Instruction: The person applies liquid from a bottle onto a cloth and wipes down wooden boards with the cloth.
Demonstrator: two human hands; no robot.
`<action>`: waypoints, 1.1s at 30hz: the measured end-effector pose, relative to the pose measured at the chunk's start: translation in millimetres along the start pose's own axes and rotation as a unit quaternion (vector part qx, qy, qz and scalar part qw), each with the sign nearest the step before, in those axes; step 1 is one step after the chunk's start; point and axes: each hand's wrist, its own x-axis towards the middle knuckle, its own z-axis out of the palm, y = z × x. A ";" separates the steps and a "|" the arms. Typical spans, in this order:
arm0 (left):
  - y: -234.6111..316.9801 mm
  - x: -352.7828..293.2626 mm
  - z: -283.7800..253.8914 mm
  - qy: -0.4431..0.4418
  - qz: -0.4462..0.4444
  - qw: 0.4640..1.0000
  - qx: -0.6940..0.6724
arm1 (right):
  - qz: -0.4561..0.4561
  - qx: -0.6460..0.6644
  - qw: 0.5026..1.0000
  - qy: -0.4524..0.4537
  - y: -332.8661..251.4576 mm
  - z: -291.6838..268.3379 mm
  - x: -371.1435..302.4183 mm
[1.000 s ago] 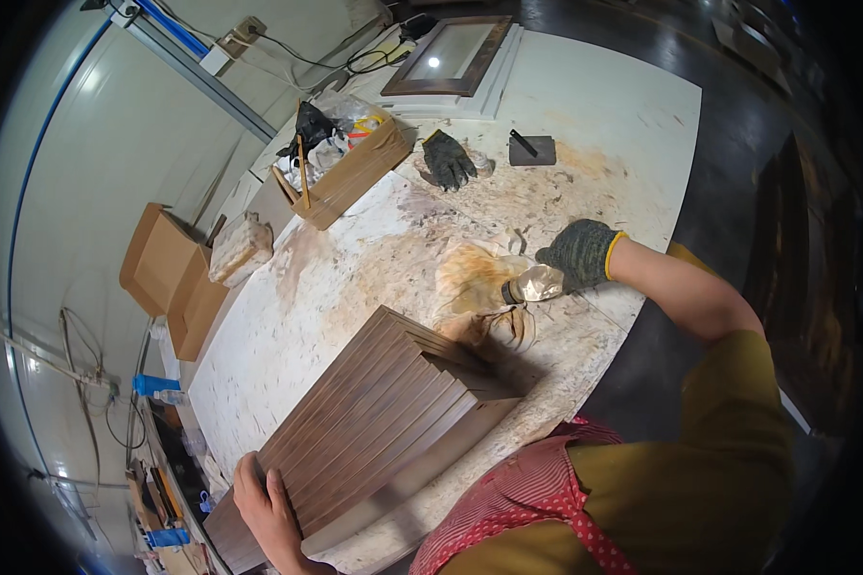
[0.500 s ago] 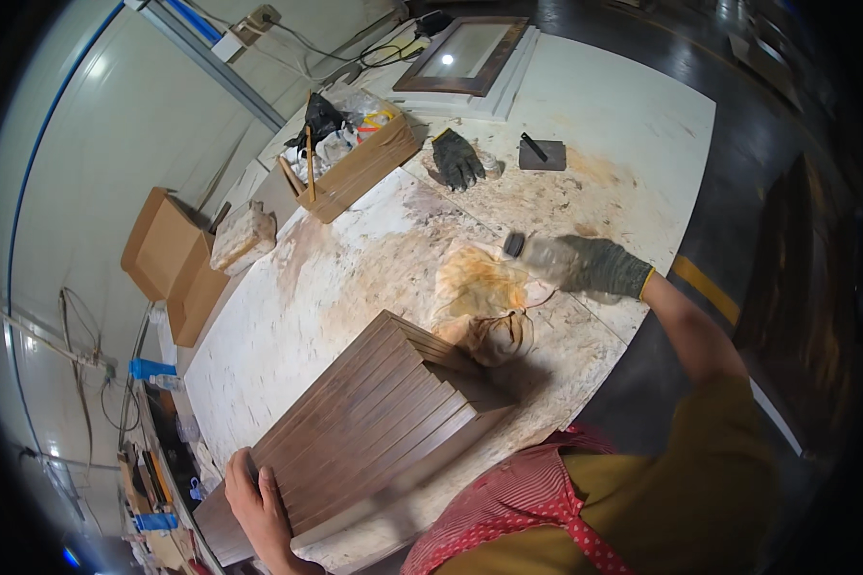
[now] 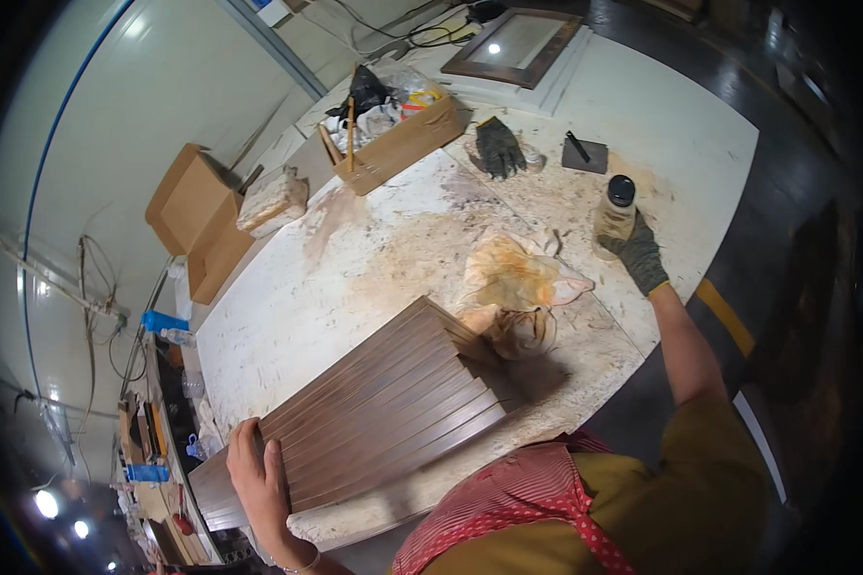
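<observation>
My right hand (image 3: 640,251), in a grey knitted glove, is wrapped round a squat bottle (image 3: 615,218) with a black cap. The bottle is tilted on the right side of the white table (image 3: 681,144). My bare left hand (image 3: 256,476) lies across the left end of a stack of dark brown wooden boards (image 3: 374,402), thumb and fingers apart. The boards overlap in steps at their right end. Beyond that end lies a crumpled cloth (image 3: 508,273) with orange-yellow stains, a browner rag (image 3: 520,329) bunched against it.
A dark glove (image 3: 500,149) and a grey pad (image 3: 585,156) with a black stick lie farther back. An open-topped cardboard box (image 3: 403,144) holds bags and wooden sticks. Left of it are a wrapped block (image 3: 273,201) and an opened carton (image 3: 216,230). A framed panel (image 3: 513,46) rests at the back.
My right hand has moved to the right, away from the stained cloth, with the bottle, which now stands more upright. My left hand stays on the boards. The view has shifted slightly.
</observation>
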 end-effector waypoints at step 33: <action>-44.4 -9.7 17.6 0.155 0.130 0.979 0.011 | -0.368 -0.133 0.782 -0.484 -397.6 93.1 -85.9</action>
